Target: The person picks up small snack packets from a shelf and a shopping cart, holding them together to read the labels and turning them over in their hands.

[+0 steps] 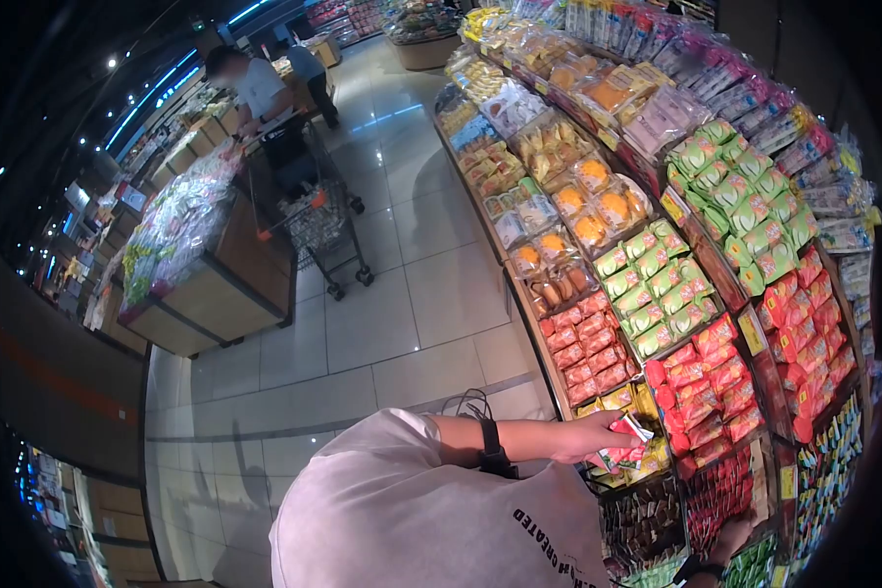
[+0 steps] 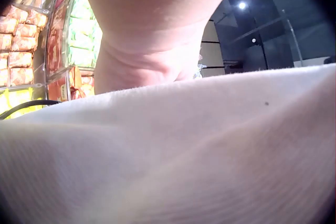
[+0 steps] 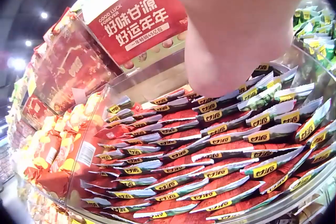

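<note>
In the head view my left hand (image 1: 583, 437) holds a few small red, white and green snack packets (image 1: 625, 449) over a bin of yellow packets (image 1: 617, 400). The left wrist view shows the underside of the wrist (image 2: 152, 50) above pale shirt cloth (image 2: 173, 113), which hides the fingers. My right hand (image 1: 737, 532) reaches into a bin of red snack packets (image 1: 720, 495). Close up in the right wrist view, these packets (image 3: 220, 171) stand in tight rows with yellow labels. The right hand (image 3: 226, 61) is down at their back rows, its fingers out of sight.
Clear dividers separate neighbouring bins of larger red packs (image 1: 706, 392), green packs (image 1: 657, 284) and dark packets (image 1: 642, 524). A red sign (image 3: 139, 19) stands behind the packet bin. Across the tiled aisle are a shopping cart (image 1: 318, 220), a person (image 1: 265, 93) and a display table (image 1: 216, 274).
</note>
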Motion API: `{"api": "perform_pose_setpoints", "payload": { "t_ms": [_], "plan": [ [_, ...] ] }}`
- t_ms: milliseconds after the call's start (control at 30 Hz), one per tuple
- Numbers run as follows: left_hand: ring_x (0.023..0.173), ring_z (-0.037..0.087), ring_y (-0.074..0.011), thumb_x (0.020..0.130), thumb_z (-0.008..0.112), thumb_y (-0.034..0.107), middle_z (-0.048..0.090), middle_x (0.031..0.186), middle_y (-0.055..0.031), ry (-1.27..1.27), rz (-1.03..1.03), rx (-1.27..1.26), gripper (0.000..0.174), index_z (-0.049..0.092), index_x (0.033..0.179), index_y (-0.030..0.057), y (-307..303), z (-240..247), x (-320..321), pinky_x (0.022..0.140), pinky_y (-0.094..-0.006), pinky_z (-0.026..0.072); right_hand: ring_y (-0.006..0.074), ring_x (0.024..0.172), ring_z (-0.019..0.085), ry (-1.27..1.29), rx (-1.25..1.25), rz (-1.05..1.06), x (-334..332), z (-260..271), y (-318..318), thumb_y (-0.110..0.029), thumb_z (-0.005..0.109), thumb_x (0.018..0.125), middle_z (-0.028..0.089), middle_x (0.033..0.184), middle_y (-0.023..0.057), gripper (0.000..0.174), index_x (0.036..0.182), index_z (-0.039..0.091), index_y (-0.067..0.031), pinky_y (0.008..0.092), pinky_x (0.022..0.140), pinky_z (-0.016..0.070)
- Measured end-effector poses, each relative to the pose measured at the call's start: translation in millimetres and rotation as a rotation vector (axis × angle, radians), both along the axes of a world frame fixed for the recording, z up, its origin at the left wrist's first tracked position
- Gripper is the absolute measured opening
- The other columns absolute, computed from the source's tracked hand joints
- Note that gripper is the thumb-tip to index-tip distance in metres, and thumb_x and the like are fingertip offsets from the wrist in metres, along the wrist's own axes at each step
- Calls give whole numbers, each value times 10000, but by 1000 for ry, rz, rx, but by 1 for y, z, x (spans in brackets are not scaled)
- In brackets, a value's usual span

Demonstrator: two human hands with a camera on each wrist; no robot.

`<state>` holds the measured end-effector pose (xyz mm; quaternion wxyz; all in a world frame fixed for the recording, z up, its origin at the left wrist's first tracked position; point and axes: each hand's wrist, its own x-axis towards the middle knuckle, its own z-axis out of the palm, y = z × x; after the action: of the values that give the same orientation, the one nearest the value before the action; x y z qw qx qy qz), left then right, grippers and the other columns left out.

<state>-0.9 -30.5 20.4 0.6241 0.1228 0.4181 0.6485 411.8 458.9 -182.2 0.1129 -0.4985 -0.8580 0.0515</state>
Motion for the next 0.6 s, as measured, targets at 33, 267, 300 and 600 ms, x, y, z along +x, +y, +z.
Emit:
{"api": "perform_pose_setpoints", "payload": {
  "t_ms": [33, 267, 300, 600],
  "plan": [
    [789, 592, -55, 891, 724, 344, 616, 958, 5, -5, -8, 1, 411, 522, 1136, 82, 0, 1, 0, 656, -252, 534, 407, 1245, 501, -23, -51, -13, -3, 3, -4, -126, 477, 909, 469, 1404, 215, 451, 1347, 521, -27, 444, 1004, 441],
    [864, 593, -88, 891, 723, 355, 599, 1068, -14, -12, -36, 16, 483, 494, 1220, 86, 1, -2, -2, 703, -275, 534, 389, 1367, 384, -41, -104, 44, -4, 10, -16, -98, 468, 876, 386, 1492, 235, 614, 1475, 356, -24, 419, 1098, 353],
    [874, 593, -92, 893, 721, 358, 600, 1076, -10, -1, -49, 0, 483, 494, 1225, 92, 1, 1, -2, 716, -286, 536, 396, 1373, 372, 0, -108, 30, -4, 8, -15, -83, 462, 874, 379, 1497, 232, 621, 1480, 342, -20, 426, 1113, 333],
    [913, 582, -87, 902, 707, 363, 605, 1090, -1, -12, -67, 52, 451, 513, 1215, 101, 8, -16, 1, 741, -309, 539, 357, 1194, 540, 351, 82, -91, -61, 50, -106, -46, 481, 938, 544, 1297, 224, 398, 1323, 491, 53, 410, 1041, 412]
  ]
}}
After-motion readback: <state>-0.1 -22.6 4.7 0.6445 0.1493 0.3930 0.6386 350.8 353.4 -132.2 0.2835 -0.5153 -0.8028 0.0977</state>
